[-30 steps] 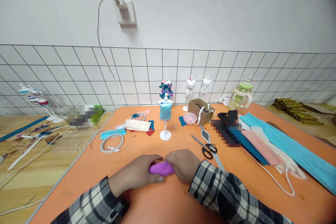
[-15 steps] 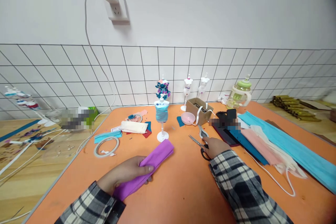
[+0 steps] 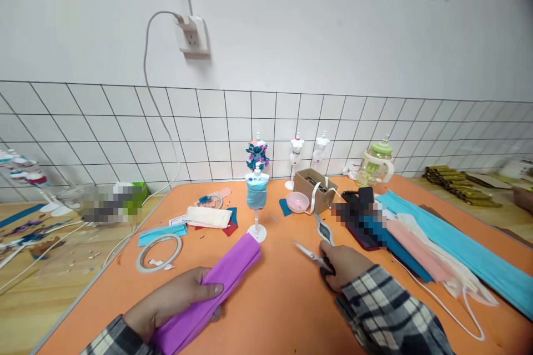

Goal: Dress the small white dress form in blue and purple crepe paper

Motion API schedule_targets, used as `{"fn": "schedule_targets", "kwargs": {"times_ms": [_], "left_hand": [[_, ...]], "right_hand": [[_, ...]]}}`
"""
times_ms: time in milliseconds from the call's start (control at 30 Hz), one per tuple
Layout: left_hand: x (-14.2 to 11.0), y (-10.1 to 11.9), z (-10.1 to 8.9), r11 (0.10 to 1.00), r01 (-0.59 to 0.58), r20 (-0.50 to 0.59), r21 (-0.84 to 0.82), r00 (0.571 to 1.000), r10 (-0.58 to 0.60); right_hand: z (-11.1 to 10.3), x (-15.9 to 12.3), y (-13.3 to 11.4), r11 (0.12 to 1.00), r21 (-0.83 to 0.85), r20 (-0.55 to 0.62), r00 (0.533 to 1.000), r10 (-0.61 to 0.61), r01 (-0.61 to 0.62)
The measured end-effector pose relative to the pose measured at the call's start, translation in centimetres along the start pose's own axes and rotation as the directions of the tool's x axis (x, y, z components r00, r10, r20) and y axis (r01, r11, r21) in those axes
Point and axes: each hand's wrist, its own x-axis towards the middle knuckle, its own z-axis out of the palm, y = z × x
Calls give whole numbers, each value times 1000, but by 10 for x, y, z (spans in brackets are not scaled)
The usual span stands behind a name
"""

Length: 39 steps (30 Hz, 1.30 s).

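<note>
A folded strip of purple crepe paper or cloth point(image 3: 225, 272) lies slantwise in my left hand point(image 3: 183, 294), thumb on top and fingers beneath. My right hand point(image 3: 345, 266) is closed around the black handles of a pair of scissors point(image 3: 310, 252), whose blades point up and to the left. Beyond the strip's far end stands a small white dress-form stand point(image 3: 257, 191) wrapped in light blue material. Its round base partly sits behind the purple strip.
A roll of white tape point(image 3: 141, 260) and a cream folded strip point(image 3: 208, 217) lie on the left. A pink bowl point(image 3: 297, 202), a cardboard box point(image 3: 314, 188) and a green-lidded bottle point(image 3: 376, 163) stand behind. Blue, pink and white strips point(image 3: 449, 249) spread along the right.
My right hand let go of the purple strip, reached right and took the scissors, now turned slightly in its grip. My left hand moved left and nearer with the strip, which shows at length.
</note>
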Motion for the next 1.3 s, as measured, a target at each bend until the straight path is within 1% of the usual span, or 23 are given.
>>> {"fn": "schedule_targets", "kwargs": {"times_ms": [33, 67, 100, 133, 167, 200, 233, 267, 300, 333, 367, 433, 500, 600, 667, 733, 800, 900, 1000, 1133, 1300], "left_hand": [[0, -1, -2, 999, 1, -4, -34, 1000, -1], [0, -2, -4, 998, 2, -16, -65, 1000, -3], [0, -3, -5, 996, 6, -34, -94, 999, -9], [-1, -3, -6, 993, 8, -59, -120, 998, -15], [-2, -4, -6, 989, 10, -84, -147, 996, -23], [-4, -4, -6, 986, 11, -109, -166, 994, -29], [-5, -5, -4, 985, 11, -127, -174, 991, -34], [-6, -5, -3, 984, 14, -134, -176, 990, -38], [-7, -4, 0, 985, 16, -134, -173, 990, -40], [-8, -4, 2, 986, 18, -123, -167, 992, -39], [-8, -3, 5, 987, 12, -119, -162, 992, -31], [-8, -1, 10, 989, -12, -126, -146, 992, -7], [-8, 2, 14, 992, -37, -137, -120, 990, 21], [-10, 7, 22, 990, -56, -128, -131, 991, 39], [-11, 8, 26, 990, -64, -111, -125, 993, 50], [-10, 7, 30, 994, -68, -90, -83, 994, 60], [-7, 6, 32, 996, -80, -89, -37, 993, 76], [-5, 4, 33, 995, -97, -106, -2, 990, 96], [-4, 1, 35, 995, -97, -79, 21, 992, 98], [-3, -3, 37, 994, -91, -54, 57, 994, 94], [-2, -5, 36, 994, -107, -57, 35, 992, 109]], "right_hand": [[4, 1, -4, 990, 115, 43, 996, -81, 75], [10, 3, -9, 953, 266, 106, 978, -177, 144], [17, 5, -16, 870, 466, 193, 941, -278, 161], [25, 8, -23, 778, 622, 307, 886, -347, 90], [34, 9, -31, 716, 698, 408, 814, -413, 13], [42, 10, -39, 655, 755, 428, 770, -473, -18], [50, 9, -47, 591, 806, 425, 713, -557, -18], [57, 8, -54, 541, 841, 407, 678, -612, -17], [63, 5, -61, 508, 862, 384, 668, -638, -10], [68, 1, -66, 488, 873, 364, 673, -643, -6], [72, -3, -72, 483, 876, 349, 694, -630, -2], [78, -10, -80, 485, 874, 318, 751, -579, 4], [80, -15, -85, 474, 880, 296, 782, -549, 0], [79, -19, -90, 446, 895, 285, 786, -549, -13], [78, -19, -92, 454, 891, 275, 799, -535, -3], [77, -19, -92, 480, 877, 274, 808, -522, 13], [76, -19, -91, 508, 860, 257, 813, -522, 54], [75, -19, -90, 534, 832, 189, 829, -526, 149], [75, -20, -88, 527, 826, 140, 831, -538, 202], [77, -22, -89, 515, 830, 119, 832, -541, 216], [77, -22, -90, 502, 832, 79, 843, -531, 238]]}}
